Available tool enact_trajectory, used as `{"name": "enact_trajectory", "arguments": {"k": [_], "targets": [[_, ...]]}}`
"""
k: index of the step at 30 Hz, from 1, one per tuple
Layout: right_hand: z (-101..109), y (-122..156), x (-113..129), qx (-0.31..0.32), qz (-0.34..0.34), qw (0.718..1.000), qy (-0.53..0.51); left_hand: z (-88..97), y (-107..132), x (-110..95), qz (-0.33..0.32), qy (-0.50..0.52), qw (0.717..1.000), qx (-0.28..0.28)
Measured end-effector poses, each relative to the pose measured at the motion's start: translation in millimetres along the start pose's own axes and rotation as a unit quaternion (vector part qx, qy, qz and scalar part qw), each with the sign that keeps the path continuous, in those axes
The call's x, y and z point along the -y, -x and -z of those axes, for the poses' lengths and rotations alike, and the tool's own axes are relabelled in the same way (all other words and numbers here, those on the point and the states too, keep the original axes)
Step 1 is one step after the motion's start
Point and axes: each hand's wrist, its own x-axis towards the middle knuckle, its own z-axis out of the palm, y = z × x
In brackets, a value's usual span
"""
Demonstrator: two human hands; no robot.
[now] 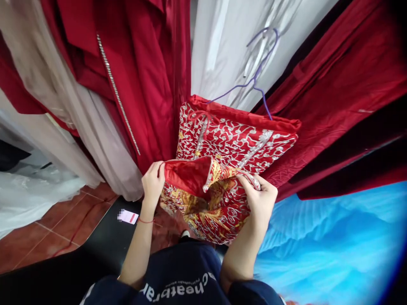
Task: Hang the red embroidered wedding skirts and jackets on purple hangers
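Note:
A red jacket (222, 212) with gold and silver embroidery hangs between my two hands, its red lining showing at the opening. My left hand (154, 182) is closed on one edge of it. On the other side my right hand (259, 192) pinches a thick silver-trimmed edge. Just beyond the jacket is a red skirt (222, 135) with silver embroidery and a red tie bow near its top. A purple wire hanger (254, 80) rises from the skirt's waistband. The jacket covers the skirt's lower part.
Dark red gowns (149, 63) and pale gowns (63, 84) hang at the left, white fabric (219, 51) behind the hanger. More red cloth (343, 106) hangs at the right, above a bright blue surface (333, 245). A white and pink card (129, 217) lies on a black surface (104, 237).

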Motion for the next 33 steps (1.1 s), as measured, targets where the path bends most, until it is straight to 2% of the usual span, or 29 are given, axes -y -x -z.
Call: {"name": "enact_trajectory", "arguments": {"k": [3, 6, 9, 12, 16, 18, 21, 23, 25, 26, 28, 30, 33], "targets": [[15.8, -22.5, -26.6, 0.055, 0.026, 0.996, 0.062, -12.7, -22.9, -18.1, -0.077, 0.038, 0.995, -0.040], [16.7, -38.6, -45.1, 0.097, 0.063, 0.987, 0.115, -20.2, -45.9, -35.8, -0.130, 0.085, 0.987, -0.052], [0.8, -44.7, -54.2, 0.117, 0.081, 0.987, 0.079, -28.4, -63.6, -46.6, -0.161, 0.114, 0.980, -0.040], [-23.7, -45.2, -52.8, 0.125, 0.097, 0.986, 0.052, -37.0, -70.9, -42.9, -0.153, 0.064, 0.985, -0.046], [-55.4, -49.7, -31.5, 0.176, 0.141, 0.974, 0.022, -37.1, -69.5, -27.0, -0.126, 0.005, 0.988, -0.089], [-70.9, -54.4, -13.7, 0.195, 0.159, 0.968, 0.002, -30.5, -71.6, -24.5, -0.110, 0.018, 0.991, -0.076], [-98.1, -60.2, 16.4, 0.213, 0.181, 0.960, -0.001, -16.8, -87.9, -27.4, -0.050, 0.030, 0.998, 0.000], [-119.2, -63.4, 34.9, 0.234, 0.210, 0.949, 0.010, -8.3, -106.9, -26.2, -0.004, 0.021, 0.996, 0.090], [-140.1, -69.6, 50.7, 0.275, 0.256, 0.926, 0.028, -1.7, -127.7, -18.7, 0.026, 0.018, 0.984, 0.174], [-149.5, -75.1, 57.9, 0.300, 0.285, 0.910, 0.042, 1.1, -137.3, -13.3, 0.032, 0.017, 0.980, 0.196], [-165.2, -92.7, 72.1, 0.328, 0.348, 0.875, 0.075, 6.8, -153.9, -2.7, 0.028, 0.007, 0.980, 0.194], [-177.3, -117.7, 86.4, 0.294, 0.410, 0.857, 0.107, 14.0, -168.1, 2.6, 0.003, -0.020, 0.986, 0.166], [-192.7, -156.0, 103.2, 0.155, 0.467, 0.850, 0.188, 26.3, -190.9, -3.2, -0.042, -0.083, 0.989, 0.114]]}}
